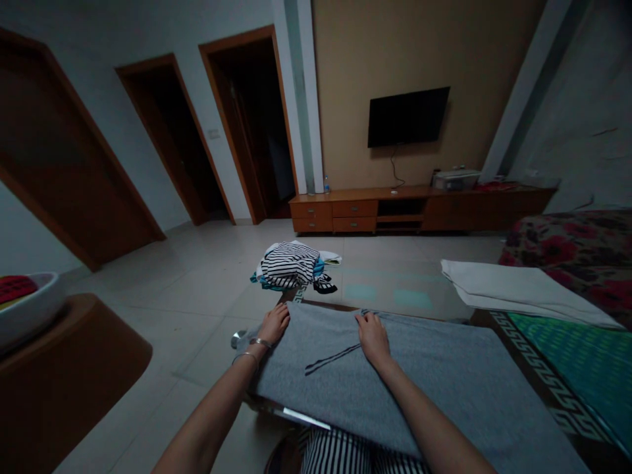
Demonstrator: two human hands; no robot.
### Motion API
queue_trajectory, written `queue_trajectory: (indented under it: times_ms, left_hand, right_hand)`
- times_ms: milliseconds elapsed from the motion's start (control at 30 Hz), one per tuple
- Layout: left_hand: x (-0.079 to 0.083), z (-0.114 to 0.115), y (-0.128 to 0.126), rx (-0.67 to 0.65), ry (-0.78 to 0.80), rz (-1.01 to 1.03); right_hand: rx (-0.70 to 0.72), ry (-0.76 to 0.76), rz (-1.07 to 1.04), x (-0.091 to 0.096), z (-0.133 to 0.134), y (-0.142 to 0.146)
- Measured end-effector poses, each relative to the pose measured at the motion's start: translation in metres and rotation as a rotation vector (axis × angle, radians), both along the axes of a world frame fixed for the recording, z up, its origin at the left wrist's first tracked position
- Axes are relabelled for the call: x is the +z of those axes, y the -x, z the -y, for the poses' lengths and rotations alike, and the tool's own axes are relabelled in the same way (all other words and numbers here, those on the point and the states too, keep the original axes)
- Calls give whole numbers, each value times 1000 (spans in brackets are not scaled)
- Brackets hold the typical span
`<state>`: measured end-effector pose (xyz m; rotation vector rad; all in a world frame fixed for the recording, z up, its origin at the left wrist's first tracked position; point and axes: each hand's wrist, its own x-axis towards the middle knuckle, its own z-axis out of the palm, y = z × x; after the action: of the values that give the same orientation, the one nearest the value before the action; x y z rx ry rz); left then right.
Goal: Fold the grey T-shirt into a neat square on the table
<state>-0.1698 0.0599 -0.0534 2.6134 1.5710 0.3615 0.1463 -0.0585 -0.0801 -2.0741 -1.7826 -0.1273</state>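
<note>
Two hands are working the grey knit garment [375, 382] spread across the glass counter [395, 293]: your left hand [274, 324] is pressing open on its far edge, your right hand [372, 339] is curling over that edge, grip not discernible; a striped clothing pile [289, 265] is sitting beyond.

L wrist [251, 350]: silver bangles [261, 343]; b&w striped pants [340, 454].
</note>
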Motion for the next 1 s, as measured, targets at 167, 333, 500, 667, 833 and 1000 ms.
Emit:
queue_trajectory:
  times_ms: [167, 333, 500, 667, 833, 1000]
  left_hand:
    - [4, 6, -4, 73, -32, 9]
    - [9, 10, -11, 264, -86, 33]
    - [13, 12, -45, 311, -166, 35]
    - [-5, 11, -75, 252, -20, -85]
    - [-22, 8, -69, 293, -9, -134]
    - [-13, 13, -62, 276, 14, -149]
  right_hand:
    - [10, -27, -7, -3, 0, 2]
    - [11, -16, -121, 2, 1, -7]
    - [-71, -22, -106, 22, -8, -8]
    - [105, 1, -31, 7, -22, 11]
    - [133, 29, -55, -23, -23, 9]
    - [179, 27, -95, -19, -18, -2]
